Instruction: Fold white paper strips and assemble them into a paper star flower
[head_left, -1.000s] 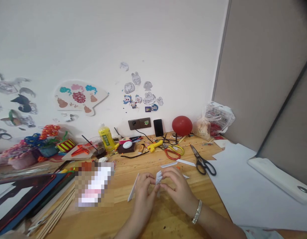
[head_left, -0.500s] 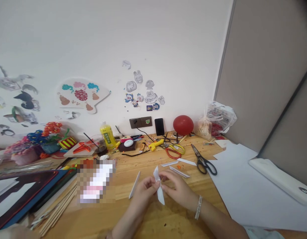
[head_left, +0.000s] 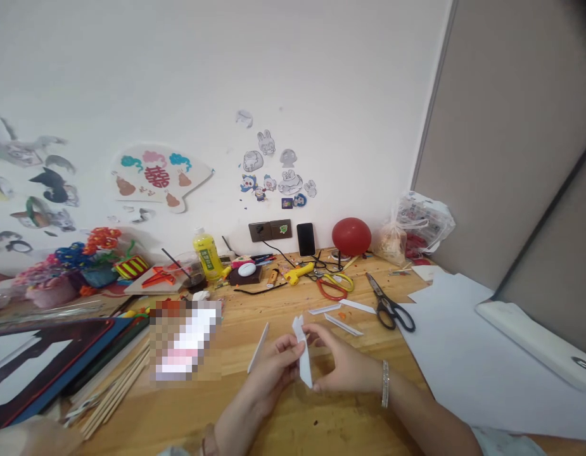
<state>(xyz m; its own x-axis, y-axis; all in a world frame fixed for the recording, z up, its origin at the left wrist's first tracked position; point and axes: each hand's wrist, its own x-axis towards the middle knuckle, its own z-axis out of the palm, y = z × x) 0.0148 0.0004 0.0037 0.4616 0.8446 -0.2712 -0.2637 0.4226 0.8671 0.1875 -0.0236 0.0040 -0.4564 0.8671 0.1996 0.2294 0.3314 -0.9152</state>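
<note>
A small folded strip of white paper (head_left: pixel 305 368) is held upright above the wooden table. My left hand (head_left: pixel 279 366) pinches it, with the thumb on its face. On the other side, my right hand (head_left: pixel 352 368), below a sparkling bracelet, has its index finger at the strip's upper end and its thumb at the lower edge. To the left of my hands lies another folded paper strip (head_left: pixel 258 348). Beyond them lie more folded strips, one of them a narrow paper strip (head_left: pixel 343 325). Black-handled scissors (head_left: pixel 390 307) rest to the right of these.
White paper sheets (head_left: pixel 464 361) cover the right side, under a white elongated device (head_left: pixel 535 339). Farther back are a red balloon (head_left: pixel 351 236), a phone (head_left: pixel 306 239), red-and-yellow-handled scissors (head_left: pixel 334 288) and a yellow bottle (head_left: pixel 208 254). Wooden sticks (head_left: pixel 116 392) and another person's blurred hand (head_left: pixel 36 437) are at left.
My right thumb has moved down to the paper's lower edge and the fingers have spread wider along it. The paper's folded upper end has turned. The view has shifted slightly.
</note>
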